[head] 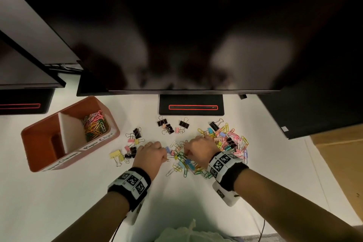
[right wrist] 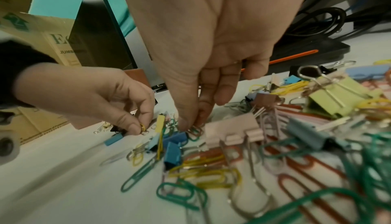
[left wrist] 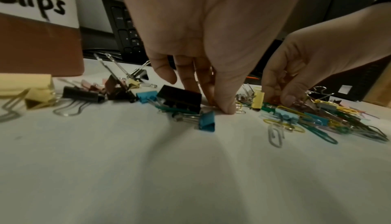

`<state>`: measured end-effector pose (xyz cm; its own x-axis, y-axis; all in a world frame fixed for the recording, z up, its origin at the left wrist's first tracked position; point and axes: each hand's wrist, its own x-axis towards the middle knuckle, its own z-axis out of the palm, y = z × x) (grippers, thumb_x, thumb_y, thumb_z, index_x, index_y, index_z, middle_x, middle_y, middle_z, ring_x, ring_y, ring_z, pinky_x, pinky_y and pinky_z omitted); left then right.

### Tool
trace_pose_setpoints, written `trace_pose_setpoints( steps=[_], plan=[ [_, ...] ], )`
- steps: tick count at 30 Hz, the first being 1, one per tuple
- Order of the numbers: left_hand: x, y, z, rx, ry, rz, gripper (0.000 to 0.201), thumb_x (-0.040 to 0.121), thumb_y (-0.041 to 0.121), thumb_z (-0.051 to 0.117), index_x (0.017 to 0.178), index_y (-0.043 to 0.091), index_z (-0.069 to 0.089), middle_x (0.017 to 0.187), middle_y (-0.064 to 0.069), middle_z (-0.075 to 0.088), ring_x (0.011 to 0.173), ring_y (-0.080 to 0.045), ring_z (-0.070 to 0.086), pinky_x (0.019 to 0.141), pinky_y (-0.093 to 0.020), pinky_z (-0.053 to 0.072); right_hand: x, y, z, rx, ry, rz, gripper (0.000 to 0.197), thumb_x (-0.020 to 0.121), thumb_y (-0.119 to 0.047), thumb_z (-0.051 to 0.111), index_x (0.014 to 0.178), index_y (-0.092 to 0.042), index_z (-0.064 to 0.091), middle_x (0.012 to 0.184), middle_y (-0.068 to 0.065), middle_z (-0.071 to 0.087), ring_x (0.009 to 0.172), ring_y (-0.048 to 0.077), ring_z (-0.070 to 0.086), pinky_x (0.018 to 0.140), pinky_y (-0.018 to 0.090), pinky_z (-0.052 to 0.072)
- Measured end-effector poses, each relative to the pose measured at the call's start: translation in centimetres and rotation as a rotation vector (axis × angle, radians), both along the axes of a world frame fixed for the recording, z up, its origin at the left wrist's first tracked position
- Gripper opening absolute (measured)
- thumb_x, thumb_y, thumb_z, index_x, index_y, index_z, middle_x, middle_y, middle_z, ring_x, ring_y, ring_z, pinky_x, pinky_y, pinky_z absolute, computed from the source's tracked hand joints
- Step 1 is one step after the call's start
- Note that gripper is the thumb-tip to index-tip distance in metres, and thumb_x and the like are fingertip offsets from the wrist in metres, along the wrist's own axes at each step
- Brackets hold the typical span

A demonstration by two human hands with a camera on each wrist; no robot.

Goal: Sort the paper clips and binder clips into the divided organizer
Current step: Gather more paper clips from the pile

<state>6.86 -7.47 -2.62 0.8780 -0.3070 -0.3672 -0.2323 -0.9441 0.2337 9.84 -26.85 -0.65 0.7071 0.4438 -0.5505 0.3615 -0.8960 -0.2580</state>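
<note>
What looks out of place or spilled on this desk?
Nothing is damaged. Unsorted paper clips and binder clips lie scattered over the desk, and the organizer's nearer compartment looks empty while the farther one holds paper clips.

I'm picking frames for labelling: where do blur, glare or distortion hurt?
Head view: sharp, though the monitor shows hazy reflections and straight edges bow. Left wrist view: foreground table soft. Right wrist view: nearest paper clips heavily blurred.

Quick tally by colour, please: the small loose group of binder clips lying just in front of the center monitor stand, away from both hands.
Black binder clips: 3
Pink binder clips: 2
Total: 5, as far as the head view shows; the pink ones are small and partly tucked against the black ones.
</note>
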Motion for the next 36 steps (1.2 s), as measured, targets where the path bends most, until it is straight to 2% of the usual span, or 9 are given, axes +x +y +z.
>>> trace_pose_setpoints(
  steps=[5, 10, 15, 22, 26, 29, 32, 34, 36],
  plan=[
    [-0.3, -0.2, -0.3, 0.091, 0.011, -0.047, 0.014, 0.094, 0.023, 0.042, 0.1, 0.022, 0.054, 0.103, 0.005, 0.058, 0.102, -0.018, 0.05, 0.087, -0.033, 0.033, -0.2, 0.0, -0.1, 0.011, 0.002, -0.001, 0.017, 0.091, -0.019, 0.05, 0.101, -0.022, 0.063, 0.107, 0.001, 0.063, 0.102, 0.022, 0.055, 0.098, 0.039, 0.035],
    [-0.6, 0.0, -0.4, -0.108, 0.042, 0.049, 0.019, 0.091, 0.027, 0.051, 0.109, 0.025, 0.056, 0.099, 0.007, 0.063, 0.097, -0.017, 0.053, 0.092, -0.033, 0.034, -0.6, -0.5, -0.1, 0.005, 0.027, -0.027, 0.021, 0.091, -0.02, 0.047, 0.106, -0.022, 0.061, 0.11, 0.002, 0.064, 0.106, 0.023, 0.055, 0.1, 0.038, 0.035],
    [-0.7, -0.7, -0.4, -0.195, 0.013, 0.073, 0.023, 0.086, 0.029, 0.058, 0.109, 0.029, 0.059, 0.088, 0.009, 0.065, 0.089, -0.016, 0.055, 0.087, -0.033, 0.038, -0.7, 0.0, -0.2, -0.017, 0.027, -0.027, 0.022, 0.088, -0.02, 0.049, 0.104, -0.02, 0.065, 0.109, 0.003, 0.064, 0.103, 0.025, 0.057, 0.095, 0.038, 0.043],
    [0.4, -1.5, -0.2, -0.131, 0.007, 0.018, 0.014, 0.089, 0.03, 0.052, 0.098, 0.026, 0.063, 0.1, 0.007, 0.061, 0.102, -0.016, 0.049, 0.087, -0.033, 0.031, -0.6, -0.9, -0.3, 0.147, -0.006, -0.101, 0.02, 0.09, -0.017, 0.049, 0.105, -0.019, 0.062, 0.106, 0.004, 0.065, 0.099, 0.024, 0.059, 0.09, 0.037, 0.048],
    [0.6, -1.5, -0.4, -0.069, 0.012, -0.014, 0.018, 0.092, 0.03, 0.047, 0.101, 0.024, 0.06, 0.106, 0.005, 0.056, 0.105, -0.016, 0.045, 0.087, -0.032, 0.032, 0.6, -1.3, -0.5, 0.134, -0.061, -0.091, 0.028, 0.091, -0.019, 0.048, 0.117, -0.023, 0.057, 0.11, 0.005, 0.064, 0.103, 0.025, 0.057, 0.095, 0.039, 0.045],
    [0.4, -1.4, -0.5, -0.035, -0.003, -0.037, 0.017, 0.093, 0.027, 0.045, 0.102, 0.021, 0.058, 0.108, 0.003, 0.054, 0.105, -0.017, 0.046, 0.089, -0.033, 0.034, 1.6, -1.4, -0.6, 0.085, -0.077, -0.056, 0.026, 0.092, -0.021, 0.047, 0.115, -0.024, 0.057, 0.108, 0.005, 0.064, 0.103, 0.025, 0.057, 0.096, 0.041, 0.044],
    [0.1, -1.3, -0.7, 0.017, -0.014, -0.059, 0.019, 0.094, 0.022, 0.043, 0.11, 0.017, 0.054, 0.107, 0.001, 0.058, 0.105, -0.02, 0.051, 0.09, -0.035, 0.036, 2.0, -1.4, -0.9, 0.075, -0.054, -0.085, 0.021, 0.091, -0.023, 0.05, 0.11, -0.022, 0.06, 0.107, 0.005, 0.063, 0.101, 0.025, 0.057, 0.094, 0.039, 0.045],
    [-0.1, -1.4, -0.5, 0.013, 0.017, -0.043, 0.017, 0.091, 0.019, 0.052, 0.107, 0.015, 0.057, 0.098, 0.0, 0.063, 0.096, -0.022, 0.057, 0.086, -0.036, 0.041, 2.1, -1.4, -1.0, 0.085, -0.041, -0.104, 0.02, 0.091, -0.024, 0.05, 0.105, -0.021, 0.063, 0.107, 0.004, 0.062, 0.101, 0.024, 0.057, 0.094, 0.038, 0.045],
    [-0.3, -1.4, -0.5, -0.025, -0.013, -0.028, 0.013, 0.077, 0.015, 0.071, 0.087, 0.017, 0.063, 0.075, 0.003, 0.065, 0.073, -0.018, 0.061, 0.069, -0.034, 0.048, 2.1, -1.4, -1.0, 0.082, -0.024, -0.096, 0.02, 0.091, -0.023, 0.05, 0.104, -0.02, 0.064, 0.11, 0.004, 0.06, 0.102, 0.024, 0.056, 0.095, 0.038, 0.044]
  ],
)
